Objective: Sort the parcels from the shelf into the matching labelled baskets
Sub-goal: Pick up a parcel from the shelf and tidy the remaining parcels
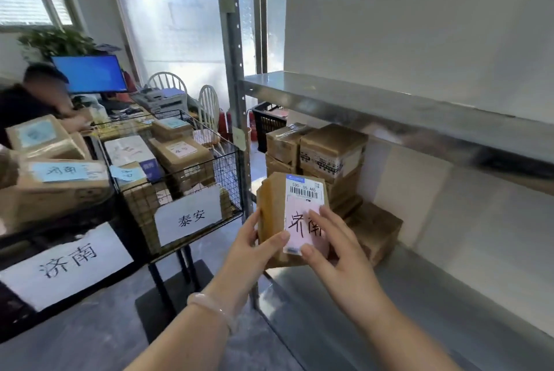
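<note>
Parcel (pixel 269 205) was held in the air at the front corner of the lower shelf (pixel 404 295), just right of the basket marked 泰安 (pixel 227 172). Left hand (pixel 254 247) gripped its left edge, thumb on the front, fingers out of sight behind. Right hand (pixel 335 256) lay on the lower right of the label with the fingers mostly straight. Couldn't tell if any wrapped round the back.

Risks, as I judged them:
- Wrong basket. The handwritten label read 济南, but the 泰安 basket was the nearer one. The 济南 basket (pixel 69 228) sat further left, behind its sign (pixel 64 265).
- Right hand covered part of the handwriting, so a misread was possible.
- Shelf upright (pixel 236 100) stood between parcel and baskets, so a fast leftward swing could clip it.
- 济南 basket already looked piled high. A tossed parcel could slide off.
- Only the left hand really clamped the box, and taped cardboard is slick, so it could slip.

Materials:
- Parcel was a small rectangular brown carton, matte with glossy tape, with a pale pink paper label, barcode on top.
- Baskets were thin black wire mesh on black frames, with white paper signs.
- Shelf was dull grey sheet metal, smooth, on perforated posts.
- Remaining cartons (pixel 329 148) were stacked at the back of the shelf, same brown board.
</note>
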Motion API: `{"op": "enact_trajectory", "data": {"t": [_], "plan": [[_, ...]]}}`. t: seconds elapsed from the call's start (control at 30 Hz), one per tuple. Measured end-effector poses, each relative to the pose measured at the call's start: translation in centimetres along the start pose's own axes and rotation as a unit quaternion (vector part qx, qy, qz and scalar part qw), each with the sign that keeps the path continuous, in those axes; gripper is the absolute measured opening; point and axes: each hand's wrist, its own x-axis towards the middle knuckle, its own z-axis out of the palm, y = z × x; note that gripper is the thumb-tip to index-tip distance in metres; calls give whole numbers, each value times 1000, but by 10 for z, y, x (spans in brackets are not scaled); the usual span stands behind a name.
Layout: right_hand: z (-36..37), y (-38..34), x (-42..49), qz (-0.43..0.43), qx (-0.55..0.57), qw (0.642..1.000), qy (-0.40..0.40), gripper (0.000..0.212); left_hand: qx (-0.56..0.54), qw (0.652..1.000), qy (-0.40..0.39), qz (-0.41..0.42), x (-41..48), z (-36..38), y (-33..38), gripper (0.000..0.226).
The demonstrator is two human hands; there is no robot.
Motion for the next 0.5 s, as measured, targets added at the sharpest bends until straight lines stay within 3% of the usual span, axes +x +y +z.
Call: {"op": "enact_trajectory", "data": {"t": [0.13,0.27,0.5], "plan": [[30,-11,23,-20,20,1000,-8,76,-56,996,64,-1,-1,-43,8,79],[72,-31,50,12,43,999,-24,85,-92,992,91,7,-1,-94,23,80],[175,-82,99,7,100,988,-114,69,-97,984,143,52,5,-198,71,67]]}}
